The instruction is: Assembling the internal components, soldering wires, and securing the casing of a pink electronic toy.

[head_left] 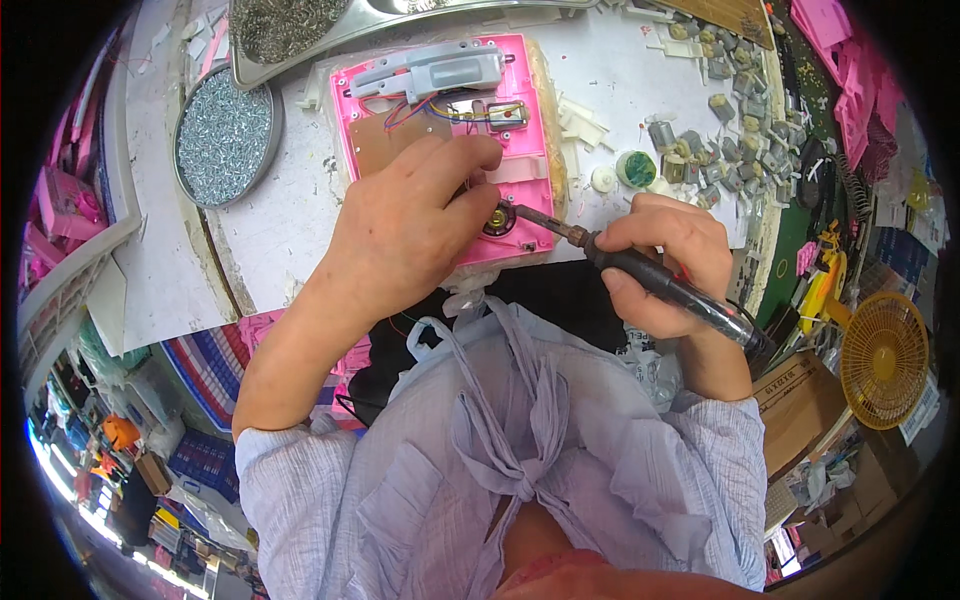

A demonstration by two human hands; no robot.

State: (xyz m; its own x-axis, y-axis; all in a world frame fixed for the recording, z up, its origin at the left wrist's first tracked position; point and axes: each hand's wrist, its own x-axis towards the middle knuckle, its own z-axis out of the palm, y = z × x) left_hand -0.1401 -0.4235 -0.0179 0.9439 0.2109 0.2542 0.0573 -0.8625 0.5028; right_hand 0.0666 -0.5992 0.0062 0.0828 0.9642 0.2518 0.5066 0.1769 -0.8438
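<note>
A pink plastic housing (538, 190) lies open side up on the table. Inside it are a brown board (385, 145), a grey plastic part (445, 72), a small metal component (506, 116) and thin coloured wires. My left hand (395, 225) rests over the housing with thumb and fingers pinched together; whatever is between them is hidden. In my right hand (690, 255) is a black-handled soldering iron (645, 272), pointing left. Its tip reaches a small round dark part (497, 219) near the housing's lower right, beside my left fingertips; exact contact cannot be made out.
To the left stands a round dish (274, 140) full of screws. A metal tray (320, 45) holds small wiry metal pieces behind it. Several small motors (722, 108) spread across the right, near a green-filled round tub (636, 168). A yellow fan (884, 360) stands farther right.
</note>
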